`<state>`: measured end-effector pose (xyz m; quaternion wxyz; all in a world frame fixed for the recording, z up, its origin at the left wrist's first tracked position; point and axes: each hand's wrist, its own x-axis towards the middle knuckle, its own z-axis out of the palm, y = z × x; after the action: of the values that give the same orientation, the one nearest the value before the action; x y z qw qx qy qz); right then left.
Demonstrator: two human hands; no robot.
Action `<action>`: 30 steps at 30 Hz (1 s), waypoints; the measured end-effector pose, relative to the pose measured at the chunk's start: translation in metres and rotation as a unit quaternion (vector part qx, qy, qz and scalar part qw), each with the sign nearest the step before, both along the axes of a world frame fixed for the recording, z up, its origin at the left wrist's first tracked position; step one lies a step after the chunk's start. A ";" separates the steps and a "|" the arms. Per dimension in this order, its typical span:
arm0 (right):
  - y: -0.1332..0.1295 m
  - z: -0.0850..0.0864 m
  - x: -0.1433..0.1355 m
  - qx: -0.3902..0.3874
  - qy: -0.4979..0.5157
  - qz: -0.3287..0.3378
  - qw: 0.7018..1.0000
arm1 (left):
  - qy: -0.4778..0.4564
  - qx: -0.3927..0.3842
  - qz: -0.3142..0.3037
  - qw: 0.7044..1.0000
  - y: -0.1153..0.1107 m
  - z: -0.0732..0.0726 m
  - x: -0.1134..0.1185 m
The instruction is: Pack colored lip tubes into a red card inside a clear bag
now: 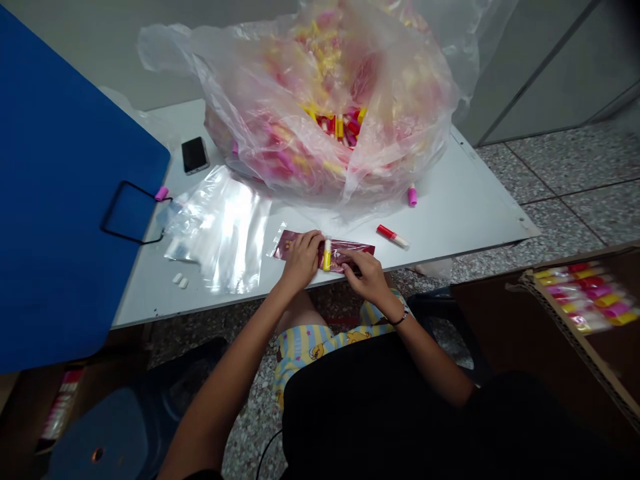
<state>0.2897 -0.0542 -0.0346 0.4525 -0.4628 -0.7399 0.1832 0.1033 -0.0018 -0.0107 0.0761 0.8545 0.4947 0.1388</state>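
A black cloth top (pixel 380 400) is nearest, with blue-and-yellow patterned shorts (pixel 300 343) beyond it. Near the front edge of the flat white table (pixel 465 190) lies a dark red, flat rectangular packet (pixel 343 246), with a small yellow-and-white cylindrical tube (pixel 327 256) across it. The left hand (pixel 303 257) and right hand (pixel 367 272) are apart, touching the packet either side of the tube; whether their fingers grip it, I cannot tell.
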 end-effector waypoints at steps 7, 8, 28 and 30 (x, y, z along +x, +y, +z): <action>0.000 0.004 0.001 -0.022 -0.071 0.029 0.997 | 0.037 0.009 -0.058 0.998 0.001 0.002 -0.003; 0.000 0.005 0.002 -0.021 -0.079 0.032 0.996 | 0.031 0.007 -0.056 0.998 0.000 0.003 -0.003; 0.001 0.020 0.020 -0.067 -0.149 0.182 0.970 | -0.058 -0.094 -0.060 0.992 -0.002 0.006 -0.015; 0.001 0.022 0.018 -0.064 -0.196 0.205 0.957 | -0.057 -0.091 -0.067 0.992 -0.001 0.005 -0.016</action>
<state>0.3081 -0.0530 -0.0123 0.2204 -0.3559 -0.8799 0.2247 0.0876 -0.0033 -0.0055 0.1909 0.8659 0.4419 0.1358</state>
